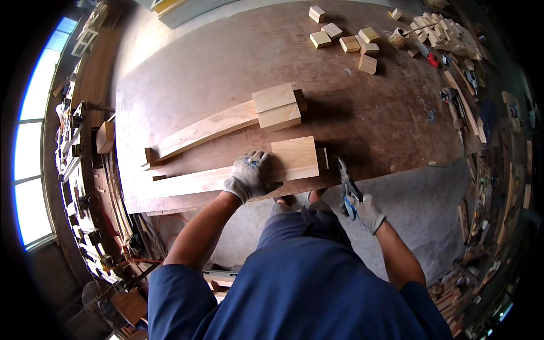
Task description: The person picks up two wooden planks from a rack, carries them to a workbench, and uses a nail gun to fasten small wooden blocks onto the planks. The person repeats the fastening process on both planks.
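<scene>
My left hand [252, 175], in a pale work glove, grips the nearer long wooden piece [195, 182], its fingers curled over the far edge. To the right of that hand, a thick wooden block [296, 158] forms the wide end of this piece, with a small tab jutting out at its right. Off the table's near edge, my gloved right hand [369, 213] is closed round a dark, long-nosed hand tool [348, 182] with some blue at its handle; its exact kind is unclear. The tool's tip points toward the table, apart from the block.
A second, curved wooden piece [209, 127] with a thick block end [277, 107] lies just beyond. Several small wood blocks [349, 44] are scattered at the far right, near a heaped pile of blocks [447, 37]. Tools, including a power drill [447, 96], line the table's [187, 73] right side.
</scene>
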A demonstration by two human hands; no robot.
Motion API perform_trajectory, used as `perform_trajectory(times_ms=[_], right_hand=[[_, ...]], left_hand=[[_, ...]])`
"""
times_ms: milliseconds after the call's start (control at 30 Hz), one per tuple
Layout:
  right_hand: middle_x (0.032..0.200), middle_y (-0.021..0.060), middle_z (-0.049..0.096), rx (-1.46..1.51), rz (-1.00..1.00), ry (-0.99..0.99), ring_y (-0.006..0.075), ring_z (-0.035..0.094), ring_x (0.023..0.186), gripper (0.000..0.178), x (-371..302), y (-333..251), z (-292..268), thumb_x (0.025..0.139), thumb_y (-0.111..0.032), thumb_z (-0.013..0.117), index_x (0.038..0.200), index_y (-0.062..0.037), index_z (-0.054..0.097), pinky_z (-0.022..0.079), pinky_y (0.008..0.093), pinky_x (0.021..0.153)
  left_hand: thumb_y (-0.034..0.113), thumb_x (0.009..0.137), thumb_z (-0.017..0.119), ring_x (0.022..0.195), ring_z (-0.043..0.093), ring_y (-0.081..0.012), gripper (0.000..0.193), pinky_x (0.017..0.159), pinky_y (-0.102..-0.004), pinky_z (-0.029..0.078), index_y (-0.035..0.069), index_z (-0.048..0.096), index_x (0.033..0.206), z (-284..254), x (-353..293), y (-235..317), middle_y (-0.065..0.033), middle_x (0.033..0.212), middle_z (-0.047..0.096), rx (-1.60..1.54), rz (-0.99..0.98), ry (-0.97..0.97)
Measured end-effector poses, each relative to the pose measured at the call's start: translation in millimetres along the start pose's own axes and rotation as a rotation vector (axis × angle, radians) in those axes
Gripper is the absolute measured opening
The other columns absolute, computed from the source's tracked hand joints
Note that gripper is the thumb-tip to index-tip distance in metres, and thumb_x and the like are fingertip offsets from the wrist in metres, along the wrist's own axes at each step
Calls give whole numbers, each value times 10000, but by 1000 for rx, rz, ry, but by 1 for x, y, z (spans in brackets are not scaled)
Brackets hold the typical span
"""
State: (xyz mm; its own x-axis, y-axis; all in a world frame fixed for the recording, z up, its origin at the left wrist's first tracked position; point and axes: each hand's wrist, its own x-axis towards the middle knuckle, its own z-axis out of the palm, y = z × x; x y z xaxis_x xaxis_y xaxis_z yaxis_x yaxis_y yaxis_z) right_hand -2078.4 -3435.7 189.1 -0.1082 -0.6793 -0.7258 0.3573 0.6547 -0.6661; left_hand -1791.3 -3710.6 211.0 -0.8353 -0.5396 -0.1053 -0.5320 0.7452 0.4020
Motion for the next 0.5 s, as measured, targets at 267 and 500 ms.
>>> perform_trajectory(times_ms=[267, 500], right_hand=[[936, 167, 756, -749, -125, 166, 312, 733, 888, 313, 5, -54, 2, 975, -253, 729, 1143, 10, 700, 554, 419, 791], [1079, 249, 738, -1201, -17, 169, 456, 693, 1044, 283, -11, -123, 26, 966, -277, 694, 1112, -35, 700, 546, 520, 903]], left_hand=[[474, 694, 895, 1031, 680, -398, 672, 899, -494, 561, 46, 651, 1151, 0, -3, -1, -185, 1087, 710, 0, -13, -12], [494, 697, 892, 1045, 684, -391, 671, 917, -487, 559, 54, 657, 1146, -2, -6, 0, -171, 1114, 707, 2, -17, 2]])
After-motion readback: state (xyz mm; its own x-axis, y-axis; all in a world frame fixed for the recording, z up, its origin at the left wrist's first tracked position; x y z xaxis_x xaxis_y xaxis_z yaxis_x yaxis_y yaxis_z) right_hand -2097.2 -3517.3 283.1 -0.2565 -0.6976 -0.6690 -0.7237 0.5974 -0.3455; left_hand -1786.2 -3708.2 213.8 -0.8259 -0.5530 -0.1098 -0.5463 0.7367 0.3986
